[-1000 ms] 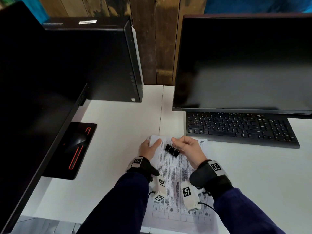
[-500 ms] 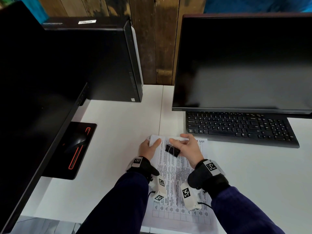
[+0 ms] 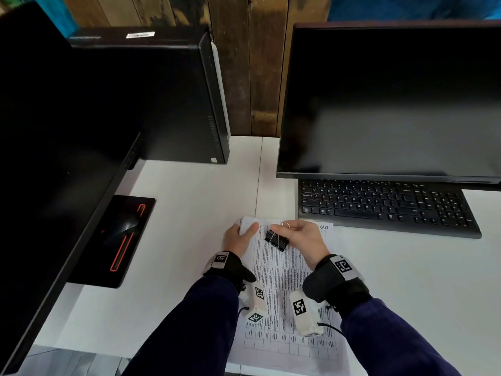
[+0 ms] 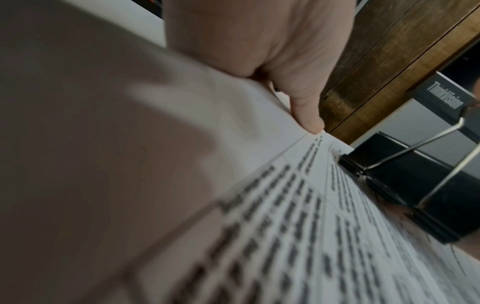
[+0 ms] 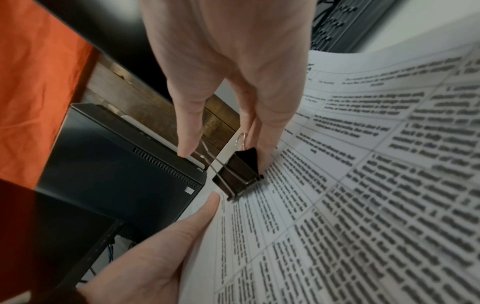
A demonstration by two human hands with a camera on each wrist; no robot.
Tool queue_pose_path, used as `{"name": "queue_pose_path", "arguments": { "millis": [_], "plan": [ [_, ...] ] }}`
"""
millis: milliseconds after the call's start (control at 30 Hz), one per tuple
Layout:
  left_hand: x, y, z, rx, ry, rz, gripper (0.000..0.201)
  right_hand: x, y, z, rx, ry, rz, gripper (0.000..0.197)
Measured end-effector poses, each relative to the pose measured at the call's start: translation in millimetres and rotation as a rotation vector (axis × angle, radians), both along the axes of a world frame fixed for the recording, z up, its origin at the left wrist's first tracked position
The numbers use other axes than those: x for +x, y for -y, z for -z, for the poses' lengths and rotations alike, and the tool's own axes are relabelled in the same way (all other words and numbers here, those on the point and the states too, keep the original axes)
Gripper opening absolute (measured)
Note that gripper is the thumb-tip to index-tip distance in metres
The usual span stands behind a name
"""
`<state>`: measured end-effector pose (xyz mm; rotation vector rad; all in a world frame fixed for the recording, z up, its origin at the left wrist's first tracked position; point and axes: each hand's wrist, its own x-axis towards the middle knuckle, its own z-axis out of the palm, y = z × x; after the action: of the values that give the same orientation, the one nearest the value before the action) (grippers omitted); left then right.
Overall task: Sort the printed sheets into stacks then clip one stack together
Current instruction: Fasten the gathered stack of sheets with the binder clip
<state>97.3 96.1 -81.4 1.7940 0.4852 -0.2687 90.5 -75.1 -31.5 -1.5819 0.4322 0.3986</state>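
A stack of printed sheets (image 3: 282, 270) with a table of text lies on the white desk (image 3: 189, 213) in front of me. My left hand (image 3: 240, 237) grips the stack's upper left corner, thumb on top (image 4: 309, 115). My right hand (image 3: 295, 234) pinches the wire handles of a black binder clip (image 3: 276, 240) and holds it just over the top part of the sheets (image 5: 363, 185). In the right wrist view the clip (image 5: 239, 174) hangs from my fingers (image 5: 187, 133), its mouth at the paper near my left thumb (image 5: 210, 205). Whether the clip bites the paper I cannot tell.
A black keyboard (image 3: 385, 207) lies just beyond the sheets under a dark monitor (image 3: 393, 104). A black computer tower (image 3: 176, 104) stands at the back left. Another dark screen (image 3: 54, 158) fills the left, with a mouse on a black pad (image 3: 122, 234) beneath it.
My right hand has turned slightly and lifted the clip's handles, so one wire loop now shows above my fingers. My left hand keeps its hold on the corner.
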Motion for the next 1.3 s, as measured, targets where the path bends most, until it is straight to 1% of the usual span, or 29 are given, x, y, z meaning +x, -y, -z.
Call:
{"name": "queue_pose_path", "arguments": {
  "millis": [67, 133, 200, 300, 333, 400, 467, 533, 600, 667, 733, 867, 967, 1033, 1100, 1167, 1233, 1300],
  "plan": [
    [-0.3, 0.5, -1.4, -0.004, -0.003, 0.0, 0.031, 1.2, 0.7, 1.4, -0.077, 0.033, -0.041, 0.07],
    [-0.3, 0.5, -1.6, 0.002, 0.001, 0.007, 0.031, 2.0, 2.5, 0.4, -0.166, 0.079, -0.116, 0.071],
    [0.2, -0.1, -1.5, -0.006, -0.01, 0.01, 0.029, 2.6, 4.7, -1.5, -0.223, 0.123, -0.191, 0.065],
    [0.5, -0.6, -4.8, -0.045, -0.06, -0.019, 0.021, 3.3, 9.4, -2.1, -0.271, 0.181, -0.276, 0.049],
    [0.9, -1.3, -5.6, -0.06, -0.075, -0.033, 0.021, 3.0, 11.3, -0.7, -0.285, 0.203, -0.289, 0.046],
    [0.8, -1.6, -9.0, -0.095, -0.11, -0.052, 0.02, 1.7, 14.2, 2.6, -0.306, 0.24, -0.274, 0.041],
    [0.2, -1.7, -12.2, -0.128, -0.115, -0.067, 0.014, 1.2, 15.1, 3.3, -0.313, 0.262, -0.246, 0.036],
    [0.7, -1.5, -12.8, -0.131, -0.091, -0.066, 0.011, 5.1, 15.2, -1.6, -0.289, 0.269, -0.222, 0.027],
    [0.0, -1.4, -12.5, -0.111, -0.065, -0.049, 0.011, 17.2, 14.1, -9.1, -0.205, 0.28, -0.128, 0.018],
    [-1.2, -1.7, -10.9, -0.102, -0.048, -0.045, 0.012, 34.9, 10.4, -12.8, -0.169, 0.302, -0.004, 0.018],
    [-2.0, -1.4, -11.2, -0.122, -0.035, -0.051, 0.011, 49.9, 2.0, -12.3, -0.176, 0.321, 0.037, 0.019],
    [-3.7, 0.6, -15.8, -0.172, -0.013, -0.06, 0.011, 63.3, -18.7, -4.6, -0.156, 0.329, -0.032, 0.022],
    [-4.5, 1.7, -18.9, -0.189, 0.012, -0.064, 0.014, 68.2, -23.5, 4.4, -0.181, 0.332, -0.09, 0.025],
    [-5.0, 1.8, -19.1, -0.177, 0.03, -0.06, 0.015, 70.2, -25.2, 6.0, -0.162, 0.323, -0.138, 0.018],
    [-5.5, 1.8, -19.4, -0.187, 0.027, -0.061, 0.015, 72.4, -25.7, 3.7, -0.085, 0.271, -0.171, 0.014],
    [-6.3, 1.6, -19.7, -0.208, 0.026, -0.066, 0.012, 75.7, -22.3, 0.9, -0.014, 0.22, -0.209, 0.013],
    [-6.5, 1.4, -19.8, -0.217, 0.025, -0.073, 0.009, 81.2, -16.2, 1.6, 0.01, 0.183, -0.238, 0.013],
    [-6.9, 1.2, -19.0, -0.215, 0.029, -0.071, 0.008, 84.9, -10.8, 3.5, -0.007, 0.154, -0.259, 0.014]
  ]
}}
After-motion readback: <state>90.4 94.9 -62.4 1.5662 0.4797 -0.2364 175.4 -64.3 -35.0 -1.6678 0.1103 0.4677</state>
